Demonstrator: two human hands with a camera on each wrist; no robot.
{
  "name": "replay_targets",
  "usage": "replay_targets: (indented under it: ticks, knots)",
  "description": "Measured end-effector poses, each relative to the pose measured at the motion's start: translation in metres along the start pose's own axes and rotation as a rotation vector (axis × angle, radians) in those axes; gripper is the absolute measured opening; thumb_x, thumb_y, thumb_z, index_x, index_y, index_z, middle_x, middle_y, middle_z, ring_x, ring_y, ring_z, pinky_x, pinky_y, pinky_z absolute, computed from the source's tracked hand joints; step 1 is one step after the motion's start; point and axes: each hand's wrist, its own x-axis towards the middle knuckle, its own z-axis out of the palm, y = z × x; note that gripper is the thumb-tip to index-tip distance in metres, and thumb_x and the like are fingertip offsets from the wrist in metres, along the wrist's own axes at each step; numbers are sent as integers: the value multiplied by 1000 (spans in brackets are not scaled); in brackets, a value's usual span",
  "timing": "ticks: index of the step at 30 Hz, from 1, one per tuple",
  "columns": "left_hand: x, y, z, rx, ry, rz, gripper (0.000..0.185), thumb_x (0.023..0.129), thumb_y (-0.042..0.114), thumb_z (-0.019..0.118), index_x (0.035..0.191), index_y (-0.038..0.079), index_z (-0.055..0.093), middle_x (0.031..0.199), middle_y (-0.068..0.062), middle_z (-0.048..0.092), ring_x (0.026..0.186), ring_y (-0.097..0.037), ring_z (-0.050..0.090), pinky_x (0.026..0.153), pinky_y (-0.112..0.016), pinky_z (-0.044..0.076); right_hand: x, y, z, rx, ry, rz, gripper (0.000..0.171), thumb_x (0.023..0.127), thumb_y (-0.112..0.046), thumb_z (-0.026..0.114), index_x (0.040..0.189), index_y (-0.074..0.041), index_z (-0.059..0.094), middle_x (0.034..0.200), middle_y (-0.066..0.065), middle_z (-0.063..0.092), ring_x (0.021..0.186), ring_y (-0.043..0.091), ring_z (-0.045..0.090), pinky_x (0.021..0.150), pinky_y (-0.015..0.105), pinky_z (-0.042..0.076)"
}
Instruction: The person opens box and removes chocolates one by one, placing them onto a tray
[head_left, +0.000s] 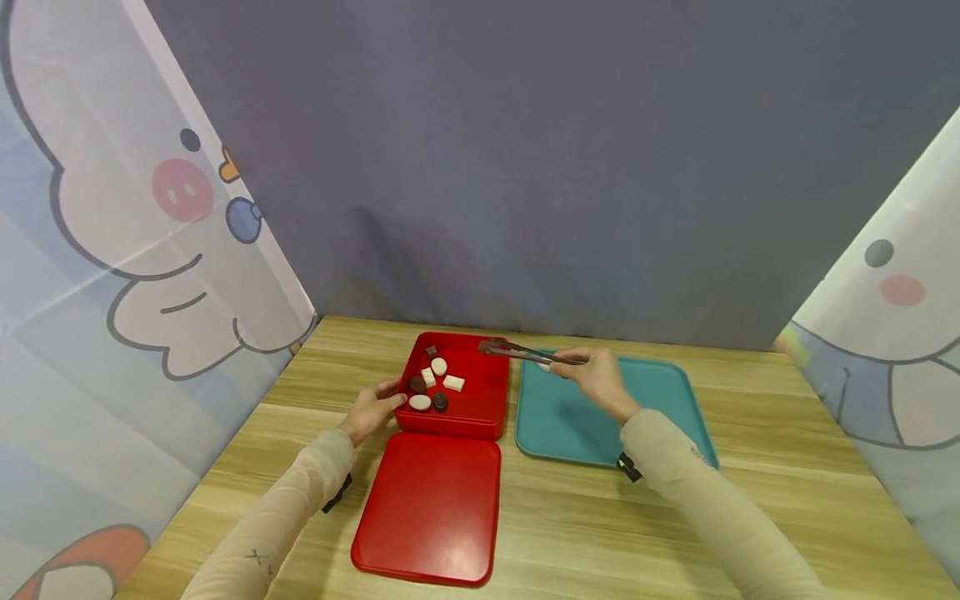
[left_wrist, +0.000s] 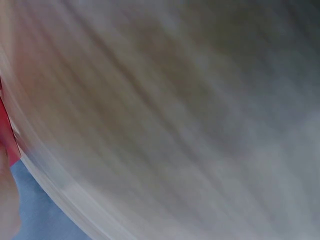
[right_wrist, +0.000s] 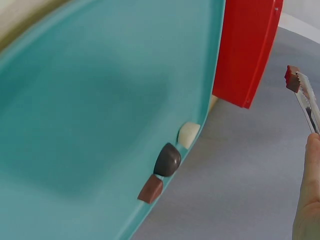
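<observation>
A red box (head_left: 480, 393) holds several white and dark sweets (head_left: 435, 382). My left hand (head_left: 390, 397) grips the box's left wall. My right hand (head_left: 564, 367) pinches metal tongs (head_left: 519, 352) whose tips hover over the box's back right corner. In the right wrist view the tongs (right_wrist: 307, 102) clamp a small brown piece (right_wrist: 291, 79). A teal tray (head_left: 652, 392) lies right of the box. Along the teal tray's (right_wrist: 100, 100) rim lie a white piece (right_wrist: 189, 134), a dark piece (right_wrist: 167, 159) and a brown piece (right_wrist: 151, 189). The left wrist view is blurred.
The red lid (head_left: 431, 508) lies flat on the wooden table (head_left: 750, 467) just in front of the box. Grey and cartoon-printed cloth walls close in the table's back and both sides.
</observation>
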Motion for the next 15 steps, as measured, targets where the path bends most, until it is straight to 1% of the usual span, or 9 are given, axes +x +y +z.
replay_targets:
  ticks: [1, 3, 5, 9, 12, 15]
  knots:
    - [0, -1, 0, 5, 2, -2, 49, 92, 8, 52, 136, -7, 38, 136, -27, 42, 123, -38, 43, 100, -44, 40, -1, 0, -2, 1, -1, 4, 31, 79, -28, 72, 105, -11, 70, 98, 9, 70, 84, 23, 65, 69, 34, 50]
    - [4, -8, -1, 14, 6, 4, 49, 92, 10, 52, 137, -6, 38, 136, -26, 42, 123, -37, 43, 100, -43, 40, -2, 1, -7, -4, 1, 12, 31, 79, -29, 71, 106, -12, 70, 97, 9, 70, 88, 24, 64, 73, 37, 49]
    - [8, -15, -3, 21, 11, 9, 49, 92, 12, 52, 137, -4, 38, 137, -25, 43, 123, -36, 44, 100, -42, 41, -4, 2, -13, -13, 6, 21, 34, 79, -32, 72, 107, -13, 69, 102, 8, 69, 95, 26, 62, 76, 37, 48]
    - [8, -15, -2, 28, 14, 8, 50, 92, 13, 52, 137, -3, 38, 137, -24, 43, 123, -35, 44, 99, -43, 41, -8, 5, -25, -55, 27, 40, 40, 78, -37, 71, 110, -13, 68, 115, 9, 64, 103, 25, 56, 77, 34, 47]
    - [7, -14, -2, 23, 18, -1, 50, 92, 12, 52, 137, -3, 38, 137, -23, 43, 123, -35, 44, 99, -43, 41, -11, 9, -35, -71, 36, 68, 45, 78, -40, 70, 114, -13, 66, 122, 10, 59, 108, 27, 53, 79, 36, 46]
    - [8, -14, -1, 25, 15, -2, 50, 93, 13, 52, 138, -4, 37, 137, -24, 42, 124, -35, 43, 100, -43, 40, -15, 15, -45, -88, 47, 71, 49, 78, -43, 69, 116, -12, 64, 126, 12, 56, 113, 29, 50, 82, 39, 46]
